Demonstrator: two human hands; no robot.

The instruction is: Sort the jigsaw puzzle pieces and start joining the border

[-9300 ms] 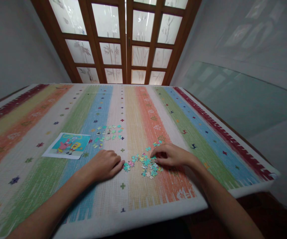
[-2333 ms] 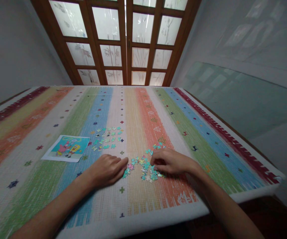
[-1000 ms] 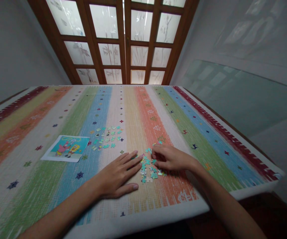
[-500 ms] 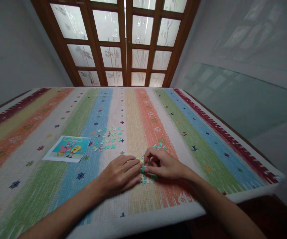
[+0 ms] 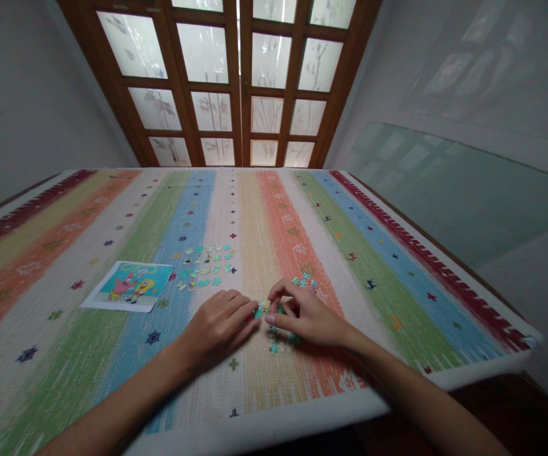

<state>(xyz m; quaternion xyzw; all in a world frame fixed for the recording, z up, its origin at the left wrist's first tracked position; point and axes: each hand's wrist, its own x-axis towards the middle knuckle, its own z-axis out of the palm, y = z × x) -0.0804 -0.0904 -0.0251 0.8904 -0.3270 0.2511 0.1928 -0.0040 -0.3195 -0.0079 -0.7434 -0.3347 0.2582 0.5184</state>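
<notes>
Small turquoise and yellow jigsaw pieces sit between my two hands near the front of the table. My left hand is palm down with its fingers together, the fingertips pressed on a piece at their edge. From the other side my right hand curls its thumb and forefinger in a pinch at these pieces; the fingers partly hide what they hold. More loose pieces lie just below my right hand, and a cluster of pieces shows behind its knuckles.
Several jigsaw pieces are laid out in rows left of centre. Beside them lies a picture sheet with a pink and a yellow cartoon figure. A striped cloth covers the table. Wooden doors with glass panes stand beyond it.
My left hand has drawn back slightly to the left, and my right hand has shifted a little left too. More of the pieces between the hands now shows.
</notes>
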